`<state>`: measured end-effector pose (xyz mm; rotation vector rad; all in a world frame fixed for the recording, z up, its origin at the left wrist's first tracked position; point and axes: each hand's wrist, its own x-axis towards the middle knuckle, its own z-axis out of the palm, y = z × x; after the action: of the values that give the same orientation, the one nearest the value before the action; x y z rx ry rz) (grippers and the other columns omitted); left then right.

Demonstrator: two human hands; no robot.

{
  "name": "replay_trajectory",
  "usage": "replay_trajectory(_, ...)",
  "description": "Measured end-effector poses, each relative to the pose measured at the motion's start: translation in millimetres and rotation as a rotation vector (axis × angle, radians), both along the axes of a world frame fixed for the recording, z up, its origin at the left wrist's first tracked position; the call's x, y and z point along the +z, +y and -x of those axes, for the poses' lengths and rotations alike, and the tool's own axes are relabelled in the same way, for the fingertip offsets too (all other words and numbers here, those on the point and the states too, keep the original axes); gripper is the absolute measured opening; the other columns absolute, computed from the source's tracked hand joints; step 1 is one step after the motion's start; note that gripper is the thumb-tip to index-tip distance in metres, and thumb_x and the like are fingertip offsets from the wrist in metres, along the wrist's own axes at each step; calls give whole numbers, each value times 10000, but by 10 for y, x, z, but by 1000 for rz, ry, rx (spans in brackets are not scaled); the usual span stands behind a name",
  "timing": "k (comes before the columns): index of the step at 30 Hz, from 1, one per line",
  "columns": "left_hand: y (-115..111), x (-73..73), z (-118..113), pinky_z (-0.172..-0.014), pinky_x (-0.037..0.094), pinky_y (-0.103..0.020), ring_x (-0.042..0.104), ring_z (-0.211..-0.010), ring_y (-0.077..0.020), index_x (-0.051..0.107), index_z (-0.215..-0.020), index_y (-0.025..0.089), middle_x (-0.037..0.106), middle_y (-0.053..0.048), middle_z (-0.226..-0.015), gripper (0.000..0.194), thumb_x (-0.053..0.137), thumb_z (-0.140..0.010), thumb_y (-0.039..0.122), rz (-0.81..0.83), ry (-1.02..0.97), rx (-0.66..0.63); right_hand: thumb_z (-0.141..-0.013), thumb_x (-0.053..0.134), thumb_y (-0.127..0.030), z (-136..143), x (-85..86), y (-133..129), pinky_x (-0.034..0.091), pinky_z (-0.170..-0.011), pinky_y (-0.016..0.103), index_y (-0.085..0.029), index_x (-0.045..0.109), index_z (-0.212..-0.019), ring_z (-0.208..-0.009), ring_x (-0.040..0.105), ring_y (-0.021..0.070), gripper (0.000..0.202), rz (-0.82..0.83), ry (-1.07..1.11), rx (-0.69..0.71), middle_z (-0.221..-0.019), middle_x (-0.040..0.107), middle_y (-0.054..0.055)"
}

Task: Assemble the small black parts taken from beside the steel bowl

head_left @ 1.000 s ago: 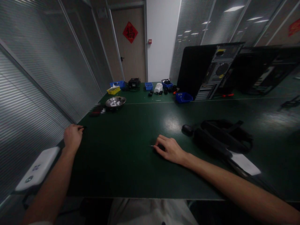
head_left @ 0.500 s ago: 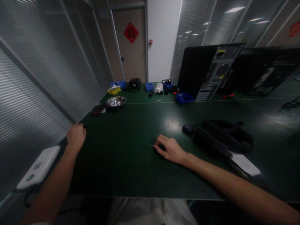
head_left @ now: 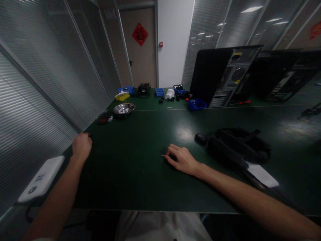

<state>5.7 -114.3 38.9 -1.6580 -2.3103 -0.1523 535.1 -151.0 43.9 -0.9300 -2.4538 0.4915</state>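
My right hand [head_left: 181, 160] rests over the middle of the green table [head_left: 120, 180], thumb and forefinger pinched together. From the pinch a small, thin, pale pin-like piece [head_left: 163, 155] sticks out to the left; its kind is too small to make out. At the table's left edge, by the glass partition, my left hand [head_left: 82, 146] is closed, its fingers curled away from view. A bit of something dark [head_left: 90, 135] shows beside those fingers, and most of it is hidden.
A white box-shaped device [head_left: 42, 179] lies by my left forearm. Farther off are a metal bowl [head_left: 124, 108], a yellow tray [head_left: 122, 96] and a blue bin [head_left: 197, 104]. On the right are a black mouse [head_left: 201, 139], a black strapped bag [head_left: 225, 147] and a computer tower [head_left: 215, 77].
Both hands stay practically where they were, with the thin pale piece still in the right pinch. The view shifts very slightly.
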Motion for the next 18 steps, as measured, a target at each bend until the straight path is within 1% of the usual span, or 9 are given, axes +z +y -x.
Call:
replay_trajectory(5,-10,26,-19,-866,464,-376,578,-1071,-313,708,-1222,56,633,-194,-1190,436,378,-1024,260,-9,-17,19,-1023,586,-314,5,-13,6,421,-619,271,-209,612,-999,-721,589,131,110,-13,-5,-9,-991,628,17)
replay_trajectory(10,-6,87,-48,-823,435,-354,597,-1002,-295,699,-1243,53,677,-187,-1130,415,418,-1021,263,14,-50,37,-1026,580,-313,5,-18,2,426,-643,272,-209,611,-1005,-738,594,135,110,-13,-16,-12,-996,627,19)
replay_trajectory(15,-31,169,-69,-789,395,-334,556,-1050,-319,702,-1225,68,660,-195,-1167,408,439,-1032,314,-7,-77,57,-1022,579,-307,3,8,-12,422,-658,276,-208,609,-996,-754,598,143,107,-14,-28,-19,-984,622,20)
replay_trajectory(18,-56,212,-90,-761,380,-319,567,-971,-295,705,-1207,74,679,-167,-1085,370,484,-1022,306,-21,-129,81,-1025,575,-312,1,18,-15,423,-657,276,-209,609,-1004,-752,598,145,110,-11,-26,-9,-991,626,23)
